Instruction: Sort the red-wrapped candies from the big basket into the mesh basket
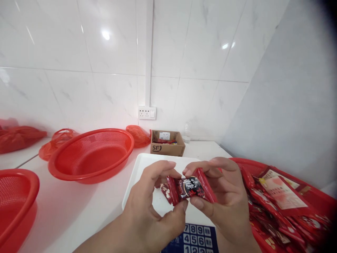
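- Here's the left hand (140, 207), thumb and fingers pinching the left end of a red-and-black wrapped packet (191, 188)!
- Right hand (231, 203) pinches the other end, so the packet sits right between the two.
- A second red wrapper (165, 191) peeks out by the left fingers.
- Underneath both hands, a white pan (147, 163), with a blue keypad (197, 240) nearer the wearer.
- Just right of the right hand, a red basket (313, 196) heaped with red packets (279, 218).
- Beyond the hands, an open cardboard box (168, 149); off left, a red colander (92, 172).
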A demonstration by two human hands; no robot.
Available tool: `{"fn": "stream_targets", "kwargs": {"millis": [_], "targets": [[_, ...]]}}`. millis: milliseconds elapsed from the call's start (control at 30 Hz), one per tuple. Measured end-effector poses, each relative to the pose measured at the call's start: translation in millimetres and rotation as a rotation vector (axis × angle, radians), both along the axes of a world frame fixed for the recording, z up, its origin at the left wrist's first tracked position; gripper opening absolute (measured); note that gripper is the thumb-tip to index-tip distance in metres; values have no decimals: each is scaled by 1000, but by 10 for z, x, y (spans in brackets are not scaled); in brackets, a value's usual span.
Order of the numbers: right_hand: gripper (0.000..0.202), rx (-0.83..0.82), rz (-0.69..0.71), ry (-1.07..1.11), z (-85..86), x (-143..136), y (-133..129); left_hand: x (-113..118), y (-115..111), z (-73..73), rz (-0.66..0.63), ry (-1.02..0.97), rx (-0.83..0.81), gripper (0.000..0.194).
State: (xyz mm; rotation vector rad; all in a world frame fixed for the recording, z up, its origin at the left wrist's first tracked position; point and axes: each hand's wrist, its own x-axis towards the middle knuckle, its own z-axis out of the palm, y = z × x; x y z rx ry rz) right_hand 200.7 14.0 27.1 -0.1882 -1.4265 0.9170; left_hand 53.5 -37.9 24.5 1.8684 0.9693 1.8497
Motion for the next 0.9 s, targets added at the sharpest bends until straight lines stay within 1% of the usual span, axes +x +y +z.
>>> {"fn": "stream_targets", "kwargs": {"millis": [100,200,300,467,567,633,733,800,900], "targets": [[43,-9,2,-30,-56,-1,6,-18,15,-4,18,19,5,64],[46,-22,12,-110,-108,5,8,-37,29,-5,12,39,-8,64],[43,-27,10,-144,-128,8,7,-55,27,0,6,56,-21,66],[47,-26,-40,-131,-125,1,3,-62,24,22,14,130,-63,66],[44,-20,-53,-113,-119,-12,-12,-47,19,41,-7,136,-61,65],[40,-18,-41,-58,-114,-26,-24,-34,9,55,-1,116,-40,64],[39,-31,19,-3,-111,-49,-36,-21,-10,71,32,89,-11,62],[38,-42,36,-2,-117,-60,-39,-19,-18,75,48,78,-14,61],[38,-37,18,-55,-138,-69,-41,-27,-19,75,48,64,-32,62]]}}
